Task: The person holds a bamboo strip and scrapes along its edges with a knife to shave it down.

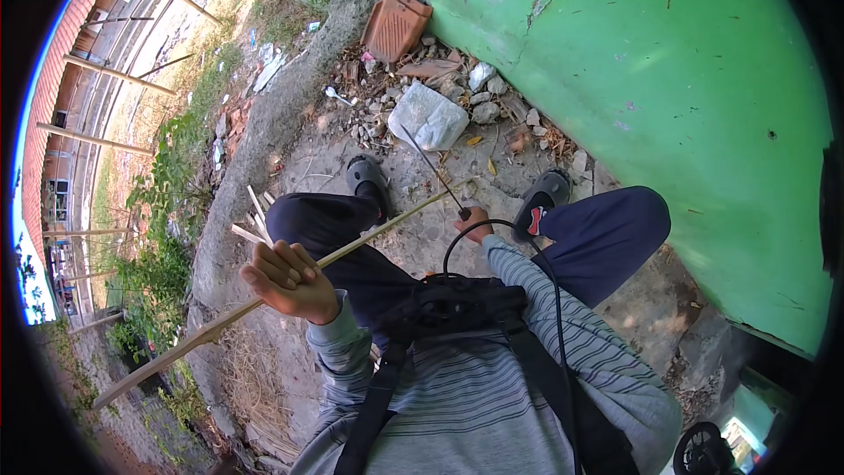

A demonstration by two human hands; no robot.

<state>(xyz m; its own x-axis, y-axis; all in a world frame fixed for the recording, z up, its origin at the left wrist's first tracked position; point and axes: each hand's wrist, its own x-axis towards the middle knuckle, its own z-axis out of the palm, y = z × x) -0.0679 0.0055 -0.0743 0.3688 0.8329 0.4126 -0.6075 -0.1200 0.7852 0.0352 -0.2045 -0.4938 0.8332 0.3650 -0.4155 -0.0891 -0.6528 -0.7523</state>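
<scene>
A long, pale bamboo strip slants from the lower left up to a thin end between my feet. My left hand is closed round it near my left knee, fingers curled and palm turned up. In my right hand is a knife, its dark handle in the fist and its narrow blade pointing up and left. The blade crosses the strip near its thin end; whether they touch, I cannot tell. Several short split pieces of wood stick out beside my left knee.
A green wall rises on the right. Ahead lie a white block-like lump, rubble and an orange-brown clay tile. A low rough concrete ridge and plants run along the left. A black cable loops by my right arm.
</scene>
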